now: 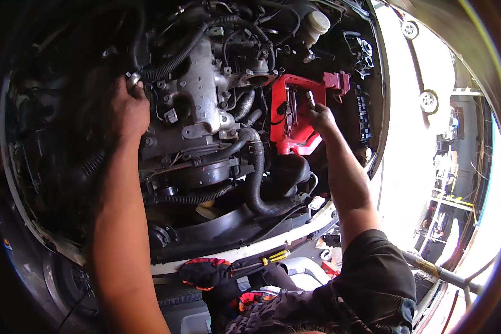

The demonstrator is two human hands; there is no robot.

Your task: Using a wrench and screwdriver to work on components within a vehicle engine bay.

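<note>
My left hand (130,111) is closed beside the left side of the engine, on a shiny metal tool with a round head (133,81). The rest of that tool is hidden by my fingers and shadow. Over the right edge of a red plastic tray (278,106), my right hand (321,118) pinches a short metal piece (310,100), too small to name surely. Several slim metal tools (293,111) lie in the tray, which rests in the engine bay. Between my hands sits the grey metal intake manifold (197,89).
Black corrugated hoses (256,172) curve round the engine. A white-capped reservoir (317,23) stands at the far right, near a red terminal cover (336,82). By the front edge lie a work glove (206,273) and a yellow-handled screwdriver (276,257). Deep shadow covers the left side.
</note>
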